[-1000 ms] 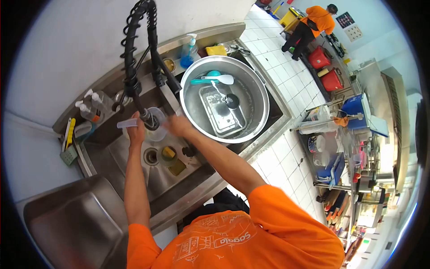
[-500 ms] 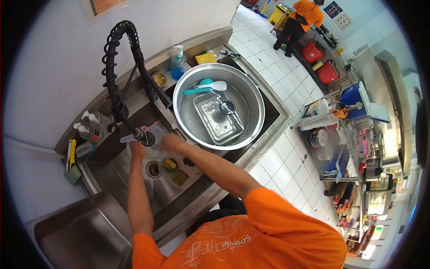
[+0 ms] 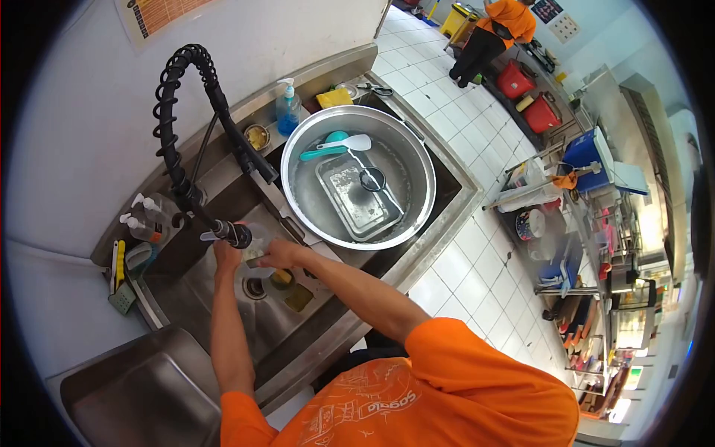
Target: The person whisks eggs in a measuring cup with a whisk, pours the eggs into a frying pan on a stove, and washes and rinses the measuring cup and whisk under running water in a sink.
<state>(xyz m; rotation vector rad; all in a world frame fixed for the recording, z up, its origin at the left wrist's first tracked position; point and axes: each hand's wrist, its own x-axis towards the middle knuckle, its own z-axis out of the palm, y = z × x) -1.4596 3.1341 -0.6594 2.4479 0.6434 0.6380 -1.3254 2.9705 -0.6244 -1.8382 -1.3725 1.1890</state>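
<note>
Looking down from the head cam, so: the left hand (image 3: 227, 258) has its fingers wrapped around a see-through plastic container (image 3: 257, 237), up over the sink (image 3: 186, 287) and partly hidden by the black spray nozzle (image 3: 239, 235). The right hand (image 3: 280, 254) is curled in right beside it, but honestly can't tell if it's gripping anything, too blurry. Below them there's a drain (image 3: 254, 287), a yellow sponge (image 3: 282, 276) and a darker scouring pad (image 3: 299, 298). Big metal pot (image 3: 415, 160) sits to the right, with a white rice paddle (image 3: 358, 142) inside.
</note>
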